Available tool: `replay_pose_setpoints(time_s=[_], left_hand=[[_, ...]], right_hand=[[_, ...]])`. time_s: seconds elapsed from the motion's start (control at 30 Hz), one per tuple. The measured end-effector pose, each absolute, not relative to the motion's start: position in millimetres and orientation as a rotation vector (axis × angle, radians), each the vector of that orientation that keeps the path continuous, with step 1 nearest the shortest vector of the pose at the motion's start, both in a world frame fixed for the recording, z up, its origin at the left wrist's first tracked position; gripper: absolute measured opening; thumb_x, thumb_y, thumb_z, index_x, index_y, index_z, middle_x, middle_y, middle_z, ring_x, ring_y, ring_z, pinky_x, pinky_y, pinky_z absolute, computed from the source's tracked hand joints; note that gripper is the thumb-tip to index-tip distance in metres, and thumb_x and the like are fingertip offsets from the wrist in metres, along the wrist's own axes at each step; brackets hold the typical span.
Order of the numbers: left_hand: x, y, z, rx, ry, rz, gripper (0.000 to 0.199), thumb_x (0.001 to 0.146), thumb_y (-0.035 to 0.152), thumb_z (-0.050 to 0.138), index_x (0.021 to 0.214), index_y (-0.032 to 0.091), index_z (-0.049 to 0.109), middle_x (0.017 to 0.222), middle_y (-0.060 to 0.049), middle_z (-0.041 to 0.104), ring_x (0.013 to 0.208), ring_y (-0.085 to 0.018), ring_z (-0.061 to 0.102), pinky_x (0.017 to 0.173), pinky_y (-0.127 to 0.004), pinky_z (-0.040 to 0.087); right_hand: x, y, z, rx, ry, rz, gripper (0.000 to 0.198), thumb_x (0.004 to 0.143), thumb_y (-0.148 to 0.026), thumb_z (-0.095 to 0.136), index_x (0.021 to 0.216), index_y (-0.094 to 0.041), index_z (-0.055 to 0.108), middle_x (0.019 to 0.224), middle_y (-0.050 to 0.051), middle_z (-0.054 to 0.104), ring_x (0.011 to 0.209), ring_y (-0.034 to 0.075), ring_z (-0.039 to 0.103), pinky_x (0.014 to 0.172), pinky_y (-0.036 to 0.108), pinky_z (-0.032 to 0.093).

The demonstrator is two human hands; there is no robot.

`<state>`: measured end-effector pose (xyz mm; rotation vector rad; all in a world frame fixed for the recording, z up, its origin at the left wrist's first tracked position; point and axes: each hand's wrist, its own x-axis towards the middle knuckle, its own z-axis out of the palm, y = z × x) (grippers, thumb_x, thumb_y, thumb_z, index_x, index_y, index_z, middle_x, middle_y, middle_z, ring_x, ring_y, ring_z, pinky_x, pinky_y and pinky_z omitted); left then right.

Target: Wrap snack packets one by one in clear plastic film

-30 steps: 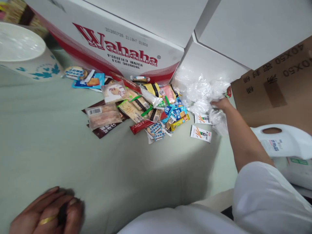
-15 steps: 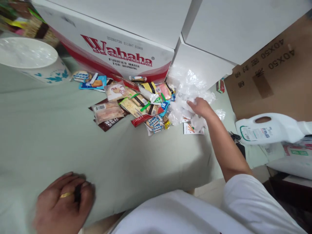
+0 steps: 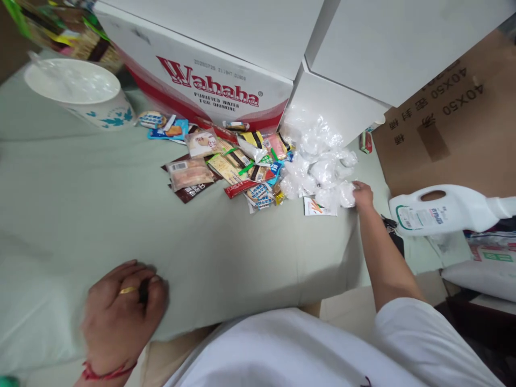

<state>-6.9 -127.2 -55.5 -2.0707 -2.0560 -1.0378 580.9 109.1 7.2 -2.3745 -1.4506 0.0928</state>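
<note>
My right hand (image 3: 363, 195) is at the right edge of a heap of crumpled clear plastic bags (image 3: 322, 161). Its fingertips are pinched on the outermost plastic bag (image 3: 347, 194). Curled on the pale green cloth, my left hand (image 3: 126, 298) wears a gold ring, with a red cord on the wrist. Something dark shows between its thumb and fingers, but I cannot make out what. Left of the bags lies a pile of wrapped snacks (image 3: 229, 164). A small white packet with an orange print (image 3: 320, 207) lies below the bags.
A white paper tub (image 3: 100, 114) with clear plastic inside stands at the left. Behind the snacks is a Wahaha water carton (image 3: 213, 88). White boxes (image 3: 355, 48) and a brown carton (image 3: 447, 123) border the back and right. A white detergent bottle (image 3: 447, 209) lies at the right.
My right hand has moved right and slightly down, from the middle of the plastic bags to their outer edge. My left hand stays curled, and the view has shifted a little.
</note>
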Motion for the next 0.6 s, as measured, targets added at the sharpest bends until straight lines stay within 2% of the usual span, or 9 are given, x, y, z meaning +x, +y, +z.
replay_pose_setpoints(time_s=[0.13, 0.2, 0.27, 0.33, 0.37, 0.43, 0.5, 0.53, 0.6], left_hand=[[-5.5, -130.6, -50.4, -2.033, -2.096, -1.154, 0.011, 0.080, 0.025, 0.072, 0.088, 0.031, 0.066, 0.090, 0.001, 0.072, 0.105, -0.031, 0.076, 0.098, -0.052, 0.061], [-4.2, -134.3, -45.4, -1.992, -2.094, -1.257, 0.015, 0.079, 0.024, 0.074, 0.090, 0.032, 0.067, 0.095, 0.000, 0.072, 0.109, -0.032, 0.075, 0.098, -0.053, 0.060], [2.2, -136.0, -37.0, -1.942, -2.084, -1.372, 0.016, 0.079, 0.023, 0.074, 0.092, 0.032, 0.069, 0.099, -0.001, 0.071, 0.112, -0.032, 0.074, 0.100, -0.052, 0.060], [17.0, -131.7, -24.4, -1.930, -2.122, -1.472, 0.015, 0.081, 0.022, 0.073, 0.093, 0.030, 0.070, 0.103, -0.002, 0.072, 0.110, -0.029, 0.073, 0.100, -0.049, 0.059], [27.7, -126.3, -17.0, -1.952, -2.167, -1.525, 0.013, 0.084, 0.022, 0.072, 0.094, 0.029, 0.070, 0.104, -0.003, 0.073, 0.105, -0.027, 0.073, 0.096, -0.046, 0.059], [54.4, -108.7, -2.2, -2.183, -2.297, -1.670, 0.005, 0.092, 0.026, 0.066, 0.094, 0.026, 0.071, 0.096, -0.002, 0.073, 0.086, -0.019, 0.072, 0.079, -0.034, 0.059], [84.2, -84.6, 7.9, -2.569, -2.508, -1.862, 0.024, 0.098, 0.039, 0.058, 0.085, 0.022, 0.068, 0.076, 0.000, 0.068, 0.060, -0.013, 0.061, 0.057, -0.026, 0.051], [98.6, -71.7, 9.8, -2.723, -2.639, -1.951, 0.031, 0.099, 0.047, 0.058, 0.084, 0.021, 0.067, 0.069, 0.001, 0.065, 0.055, -0.012, 0.058, 0.052, -0.024, 0.047], [123.2, -48.3, 6.7, -2.918, -2.751, -2.236, 0.042, 0.095, 0.061, 0.061, 0.088, 0.020, 0.065, 0.072, 0.000, 0.066, 0.053, -0.011, 0.058, 0.045, -0.022, 0.041]], right_hand=[[564.8, 102.9, 11.2, -2.304, -1.306, 0.161, 0.022, 0.078, -0.024, 0.059, 0.093, -0.015, 0.073, 0.096, 0.012, 0.072, 0.090, 0.026, 0.064, 0.096, 0.041, 0.052], [558.8, 93.8, 32.1, -2.206, -1.216, 0.073, 0.029, 0.086, -0.026, 0.054, 0.106, -0.013, 0.070, 0.108, 0.017, 0.071, 0.102, 0.028, 0.063, 0.105, 0.043, 0.048], [545.4, 77.6, 53.0, -2.080, -1.127, -0.013, 0.041, 0.097, -0.032, 0.041, 0.127, -0.011, 0.060, 0.125, 0.023, 0.065, 0.113, 0.029, 0.061, 0.109, 0.044, 0.045], [518.5, 54.0, 62.8, -1.965, -1.105, 0.015, 0.047, 0.103, -0.040, 0.032, 0.137, -0.013, 0.050, 0.129, 0.021, 0.063, 0.111, 0.027, 0.063, 0.101, 0.042, 0.052], [499.7, 40.3, 61.8, -1.915, -1.127, 0.097, 0.045, 0.103, -0.044, 0.036, 0.134, -0.016, 0.051, 0.125, 0.018, 0.065, 0.105, 0.025, 0.065, 0.093, 0.041, 0.055], [454.7, 12.7, 49.2, -1.822, -1.228, 0.345, 0.036, 0.093, -0.052, 0.059, 0.113, -0.022, 0.063, 0.111, 0.010, 0.071, 0.095, 0.023, 0.068, 0.083, 0.037, 0.058], [407.2, -11.1, 28.6, -1.556, -1.221, 0.810, 0.032, 0.082, -0.050, 0.078, 0.098, -0.024, 0.068, 0.115, 0.008, 0.072, 0.103, 0.023, 0.067, 0.087, 0.036, 0.056], [385.4, -20.7, 18.0, -1.469, -1.135, 0.910, 0.032, 0.077, -0.049, 0.083, 0.092, -0.024, 0.069, 0.107, 0.005, 0.072, 0.097, 0.021, 0.066, 0.083, 0.033, 0.055], [349.6, -35.2, -0.2, -1.370, -0.949, 1.073, 0.035, 0.071, -0.049, 0.090, 0.087, -0.024, 0.070, 0.084, -0.001, 0.067, 0.074, 0.014, 0.059, 0.069, 0.027, 0.049]])
